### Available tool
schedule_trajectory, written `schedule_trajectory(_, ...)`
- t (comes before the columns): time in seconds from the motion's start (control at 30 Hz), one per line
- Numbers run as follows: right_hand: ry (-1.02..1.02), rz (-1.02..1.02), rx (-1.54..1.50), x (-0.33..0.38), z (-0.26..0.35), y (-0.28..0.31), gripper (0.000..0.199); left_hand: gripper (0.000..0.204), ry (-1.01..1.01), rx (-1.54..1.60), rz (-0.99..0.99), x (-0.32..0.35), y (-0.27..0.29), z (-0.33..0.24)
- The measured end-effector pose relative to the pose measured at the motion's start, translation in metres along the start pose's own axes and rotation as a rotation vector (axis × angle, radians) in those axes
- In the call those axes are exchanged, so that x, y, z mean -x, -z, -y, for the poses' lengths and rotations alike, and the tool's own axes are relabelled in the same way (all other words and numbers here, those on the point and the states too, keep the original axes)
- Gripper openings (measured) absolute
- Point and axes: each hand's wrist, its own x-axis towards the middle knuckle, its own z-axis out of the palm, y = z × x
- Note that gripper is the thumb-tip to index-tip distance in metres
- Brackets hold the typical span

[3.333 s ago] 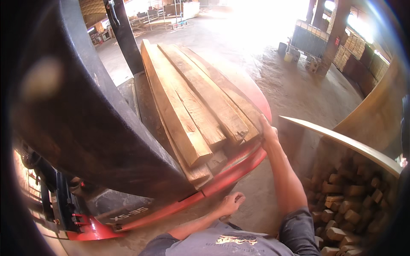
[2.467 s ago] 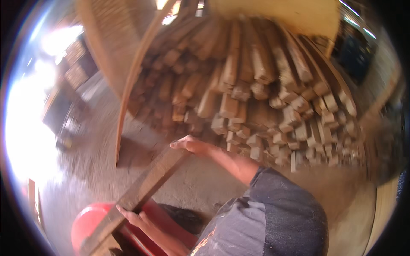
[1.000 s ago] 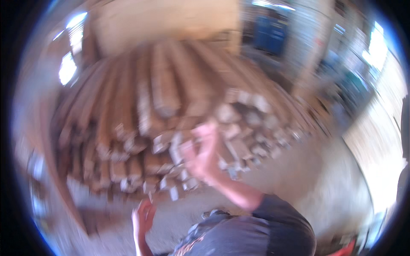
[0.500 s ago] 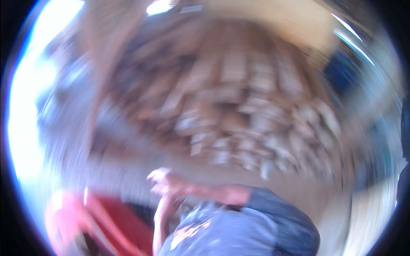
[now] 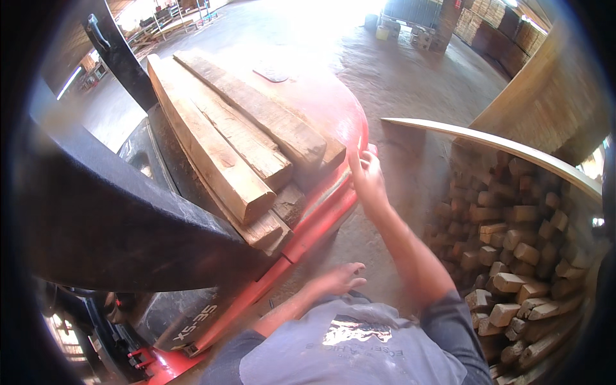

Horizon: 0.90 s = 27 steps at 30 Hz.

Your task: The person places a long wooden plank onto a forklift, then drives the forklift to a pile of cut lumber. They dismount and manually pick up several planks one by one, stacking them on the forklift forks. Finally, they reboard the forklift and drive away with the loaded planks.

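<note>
Careful, that could slide!

I see wood beams piled crooked on the red machine. The right hand, near them, and the left hand have fingers apart. One bump could tip a beam down.

Open space is left above the wooden beams, whose near ends can be reached across the edge of the red machine. To their left, the way is blocked by a broad dark pillar and, farther off, by a thinner dark post. Between the beams only narrow gaps are left. A clear stretch of concrete floor is left between the machine and the pale board, but it is partly crossed nearby by the right hand and forearm. Beyond the board, passage is barred by stacked timber.
</note>
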Motion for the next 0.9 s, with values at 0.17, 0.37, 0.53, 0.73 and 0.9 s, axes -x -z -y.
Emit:
schedule_trajectory(0.17,-0.261,0.158,-0.306,-0.072,0.006,-0.047,0.077,0.058,0.011,0.013,-0.096,0.006,0.001,0.006)
schedule_trajectory(0.37,-0.115,0.017,-0.337,-0.082,0.045,0.017,0.064,0.056,-0.085,-0.038,-0.091,0.002,0.018,-0.007)
schedule_trajectory(0.53,-0.019,-0.094,-0.411,-0.003,0.004,0.127,0.061,0.049,-0.118,0.138,-0.127,-0.009,0.020,-0.011)
schedule_trajectory(0.73,-0.145,-0.404,-0.317,0.231,-0.072,0.246,0.062,0.060,-0.133,0.896,-0.274,-0.073,0.023,-0.017)
schedule_trajectory(0.9,-0.061,-0.636,-0.453,0.428,-0.134,0.286,0.061,0.081,-0.517,1.196,-0.487,-0.080,-0.004,-0.055)
